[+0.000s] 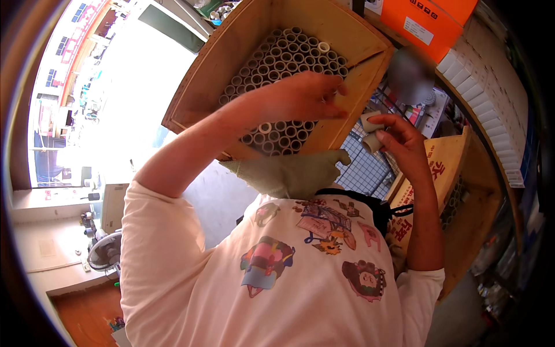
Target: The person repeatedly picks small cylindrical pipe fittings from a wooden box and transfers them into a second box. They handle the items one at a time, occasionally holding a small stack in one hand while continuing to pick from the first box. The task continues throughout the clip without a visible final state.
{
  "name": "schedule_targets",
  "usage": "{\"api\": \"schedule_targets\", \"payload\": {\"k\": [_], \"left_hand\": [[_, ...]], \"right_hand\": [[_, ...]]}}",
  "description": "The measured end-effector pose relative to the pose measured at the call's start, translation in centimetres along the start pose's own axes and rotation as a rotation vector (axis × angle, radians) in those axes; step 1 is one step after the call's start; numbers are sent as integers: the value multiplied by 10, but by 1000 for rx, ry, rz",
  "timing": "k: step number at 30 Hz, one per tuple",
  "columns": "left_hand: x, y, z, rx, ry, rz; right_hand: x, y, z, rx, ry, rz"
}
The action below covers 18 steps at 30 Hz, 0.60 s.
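A: Where is the left hand (318, 97)?

B: Toward one o'clock, stretched out over the wooden box (231, 40). Its fingers and thumb are parted, about half open, and I see nothing gripped in it

A: And the right hand (404, 143)?

B: Between two and three o'clock, just outside the box. Thumb and fingers are pinched on two short tubes (372, 143), greyish beige, one above the other. The upper sits by the forefinger, the lower by the thumb. I can't tell whether the pair touch

A: What does the box hold?

B: Packed tubes (292, 48), standing with their round open ends up. The box is toward twelve o'clock, and the left forearm crosses in front of some of them. A paler tube (324, 47) shows near the one o'clock side of the pack

A: Anything around it?

B: A greenish cloth (289, 174) at the box's six o'clock edge, an orange carton (399, 20) between one and two, a second wooden box (477, 194) at three, and a fan (105, 252) at eight
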<state>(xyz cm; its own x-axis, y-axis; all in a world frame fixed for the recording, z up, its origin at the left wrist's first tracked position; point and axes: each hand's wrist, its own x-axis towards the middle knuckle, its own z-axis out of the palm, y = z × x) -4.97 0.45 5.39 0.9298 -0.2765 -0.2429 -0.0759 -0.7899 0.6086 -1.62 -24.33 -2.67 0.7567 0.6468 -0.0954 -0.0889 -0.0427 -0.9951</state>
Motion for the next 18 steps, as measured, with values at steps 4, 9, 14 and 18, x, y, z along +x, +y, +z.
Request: {"api": "schedule_targets", "payload": {"k": [4, 9, 14, 18], "left_hand": [[13, 17, 13, -74, -84, 81], [19, 9, 23, -138, -147, 172], [19, 10, 27, -135, -203, 182], [12, 11, 19, -148, -132, 208]], "right_hand": [[-1, 4, 3, 61, -70, -27], [-1, -3, 3, 21, -119, -29], [-3, -4, 7, 47, -158, -39], [-4, -5, 10, 55, -80, -95]]}}
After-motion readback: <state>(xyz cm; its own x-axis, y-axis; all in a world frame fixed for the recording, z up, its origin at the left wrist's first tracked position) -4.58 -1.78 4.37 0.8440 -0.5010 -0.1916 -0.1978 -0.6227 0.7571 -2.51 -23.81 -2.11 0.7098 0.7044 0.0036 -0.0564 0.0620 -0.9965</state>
